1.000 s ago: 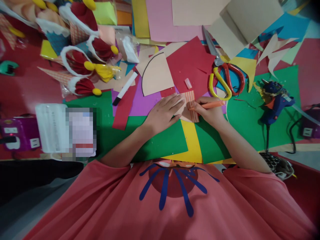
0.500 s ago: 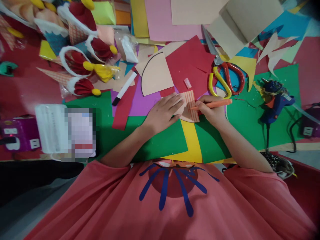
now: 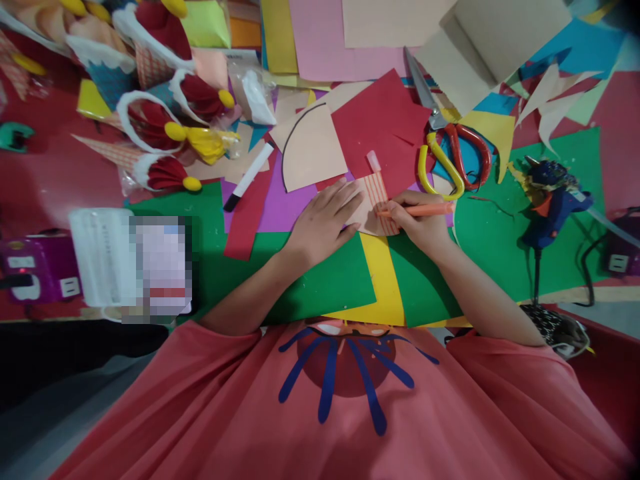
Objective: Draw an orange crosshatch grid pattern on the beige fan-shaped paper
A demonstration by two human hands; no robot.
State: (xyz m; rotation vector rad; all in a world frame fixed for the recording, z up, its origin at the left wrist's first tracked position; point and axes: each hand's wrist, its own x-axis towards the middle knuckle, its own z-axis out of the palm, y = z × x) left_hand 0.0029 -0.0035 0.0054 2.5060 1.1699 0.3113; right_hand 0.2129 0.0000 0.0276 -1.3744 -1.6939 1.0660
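Observation:
My left hand (image 3: 325,217) lies flat, fingers stretched out, over the left part of a peach paper piece (image 3: 367,193). Orange stripes run down the right side of that paper, with several lines across them. In my right hand (image 3: 423,223) is an orange marker (image 3: 425,209), its tip on the striped part. A pink marker cap (image 3: 373,161) lies just above the paper's top edge. Beyond it rests a red sheet (image 3: 380,120), and to its left a peach piece with a curved black outline (image 3: 315,148).
Scissors (image 3: 443,157) with red and yellow handles lie to the right. A blue glue gun (image 3: 553,200) sits farther right. A black-and-white marker (image 3: 249,177) is at left, near several decorated paper cones (image 3: 150,127). A phone (image 3: 163,267) lies at lower left.
The striped paper has shifted slightly up and left under my left hand. Marker and right hand have moved slightly left. The marker cap now stands at a different angle.

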